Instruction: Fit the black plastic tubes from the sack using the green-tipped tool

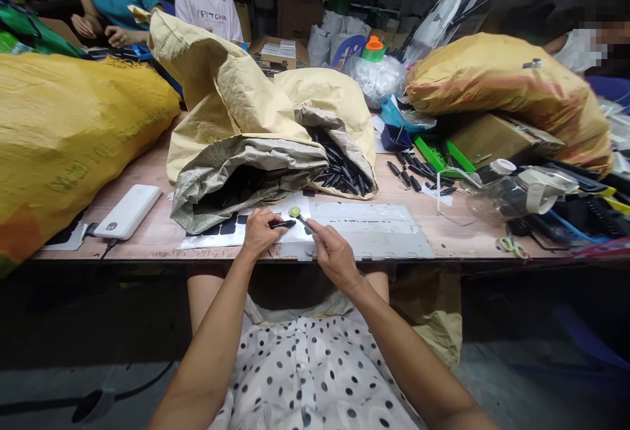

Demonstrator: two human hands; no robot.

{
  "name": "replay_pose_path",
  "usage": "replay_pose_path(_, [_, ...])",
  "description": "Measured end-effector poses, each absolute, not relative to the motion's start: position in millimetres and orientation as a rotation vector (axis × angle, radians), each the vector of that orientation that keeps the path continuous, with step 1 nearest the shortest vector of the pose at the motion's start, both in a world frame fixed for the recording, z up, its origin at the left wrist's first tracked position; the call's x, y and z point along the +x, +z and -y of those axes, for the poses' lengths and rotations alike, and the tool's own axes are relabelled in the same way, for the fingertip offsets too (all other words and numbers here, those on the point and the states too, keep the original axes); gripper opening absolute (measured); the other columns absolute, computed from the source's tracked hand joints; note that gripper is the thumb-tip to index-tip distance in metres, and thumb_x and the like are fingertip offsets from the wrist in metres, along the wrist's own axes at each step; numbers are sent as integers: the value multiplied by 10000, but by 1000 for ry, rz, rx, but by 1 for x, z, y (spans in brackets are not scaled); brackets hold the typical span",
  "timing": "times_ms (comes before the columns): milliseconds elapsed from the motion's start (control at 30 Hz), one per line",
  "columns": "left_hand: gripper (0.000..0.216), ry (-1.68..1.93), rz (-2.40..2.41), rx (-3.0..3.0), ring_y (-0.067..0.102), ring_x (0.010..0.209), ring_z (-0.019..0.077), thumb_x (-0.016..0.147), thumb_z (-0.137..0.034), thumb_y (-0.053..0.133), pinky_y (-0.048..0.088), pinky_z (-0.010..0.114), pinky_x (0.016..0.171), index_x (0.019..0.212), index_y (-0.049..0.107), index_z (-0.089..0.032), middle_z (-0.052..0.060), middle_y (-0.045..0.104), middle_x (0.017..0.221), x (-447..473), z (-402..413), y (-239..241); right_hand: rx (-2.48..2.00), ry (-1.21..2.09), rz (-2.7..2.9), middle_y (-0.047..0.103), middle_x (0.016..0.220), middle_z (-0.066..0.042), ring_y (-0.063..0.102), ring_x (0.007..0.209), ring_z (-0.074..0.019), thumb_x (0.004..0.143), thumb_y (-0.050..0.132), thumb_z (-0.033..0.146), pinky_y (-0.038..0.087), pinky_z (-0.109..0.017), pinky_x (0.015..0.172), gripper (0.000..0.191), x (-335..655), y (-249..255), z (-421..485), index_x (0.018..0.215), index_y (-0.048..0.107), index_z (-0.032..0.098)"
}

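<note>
My left hand [259, 232] is closed on a short black stick-shaped part [281, 224] that points right, at the table's front edge. My right hand [333, 254] pinches a thin tool with a small yellow-green round tip [295, 213]; the tip sits just above the black part's end. Both hands hover over a grey sheet [374, 230] with black pieces on its left part. Behind them an open tan paper sack [256, 121] lies on its side and spills several black stick parts [342, 171].
A white power bank [128, 211] lies at left beside a big yellow sack [63, 134]. Loose black parts [418, 177], green trays [438, 154], a plastic bottle [516, 190] and scissors [512, 246] lie right. Another tan sack [506, 88] sits behind. People sit across the table.
</note>
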State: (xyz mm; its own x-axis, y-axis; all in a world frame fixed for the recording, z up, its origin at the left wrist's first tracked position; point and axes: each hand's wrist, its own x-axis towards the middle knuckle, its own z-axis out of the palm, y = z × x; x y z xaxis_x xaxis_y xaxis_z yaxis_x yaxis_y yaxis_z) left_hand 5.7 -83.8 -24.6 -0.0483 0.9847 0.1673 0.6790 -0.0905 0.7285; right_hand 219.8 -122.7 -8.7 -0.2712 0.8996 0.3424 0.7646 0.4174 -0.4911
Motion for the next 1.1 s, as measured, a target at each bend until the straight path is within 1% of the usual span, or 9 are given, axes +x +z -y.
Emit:
replay_pose_path(100, [92, 926, -1772, 1834, 605, 897, 238, 693, -254, 751, 486, 394, 880, 777, 784, -266, 6, 747, 856, 5, 84, -24, -1419, 268, 2044, 709, 1054, -37, 663, 948, -179, 1005, 433, 217, 550, -266, 818, 444, 219, -6, 104, 1395, 626, 308])
replay_pose_path(167, [107, 906, -1787, 1858, 607, 907, 243, 692, -253, 745, 484, 399, 889, 790, 785, -264, 10, 752, 877, 5, 84, -24, -1485, 212, 2038, 704, 1097, -36, 653, 974, -190, 994, 448, 220, 541, -272, 805, 430, 219, -7, 86, 1365, 644, 317])
replay_pose_path(267, [139, 875, -1810, 1880, 608, 922, 250, 687, -240, 739, 481, 402, 896, 814, 790, -263, 16, 753, 899, 6, 85, -23, -1587, 114, 2051, 692, 1062, -50, 624, 932, -209, 979, 457, 206, 510, -284, 749, 421, 217, -11, 57, 1328, 669, 310])
replay_pose_path(400, [153, 842, -1818, 1884, 604, 918, 252, 689, -238, 739, 478, 402, 893, 831, 791, -261, 21, 743, 898, 6, 85, -21, -1618, -15, 2105, 672, 991, -101, 565, 934, -241, 968, 471, 171, 468, -313, 763, 402, 211, -20, 29, 1288, 701, 247])
replay_pose_path(600, [136, 827, -1782, 1917, 594, 916, 249, 719, -285, 744, 468, 398, 893, 847, 786, -264, 21, 731, 890, 4, 86, -23, -1680, -54, 2136, 640, 1019, -104, 515, 938, -243, 964, 489, 140, 412, -317, 741, 411, 201, -31, 21, 1278, 707, 290])
replay_pose_path(767, [103, 826, -1713, 1972, 595, 930, 256, 759, -316, 738, 453, 414, 917, 837, 772, -259, 33, 726, 878, 1, 87, -19, -1705, -58, 2142, 631, 1031, -108, 508, 952, -250, 969, 478, 147, 402, -328, 757, 421, 200, -31, 23, 1289, 703, 303])
replay_pose_path(867, [120, 913, -1605, 2023, 602, 908, 257, 806, -352, 706, 459, 422, 906, 851, 753, -251, 52, 724, 867, 8, 106, -13, -1696, -61, 2158, 625, 1034, -111, 503, 951, -254, 969, 486, 162, 408, -334, 769, 421, 200, -31, 23, 1307, 691, 306])
replay_pose_path(967, [233, 996, -1344, 2052, 618, 841, 248, 893, -417, 603, 486, 418, 851, 944, 744, -238, 80, 724, 874, 27, 144, -15, -1684, -70, 2172, 622, 1040, -116, 500, 957, -260, 968, 499, 179, 417, -341, 779, 418, 202, -33, 22, 1320, 682, 309])
replay_pose_path(1100, [352, 777, -1069, 2009, 658, 778, 241, 918, -487, 528, 509, 395, 815, 1004, 742, -220, 94, 728, 828, 60, 191, -44, -1669, -84, 2174, 621, 1029, -110, 496, 957, -258, 969, 488, 179, 416, -337, 771, 416, 202, -32, 23, 1312, 685, 306])
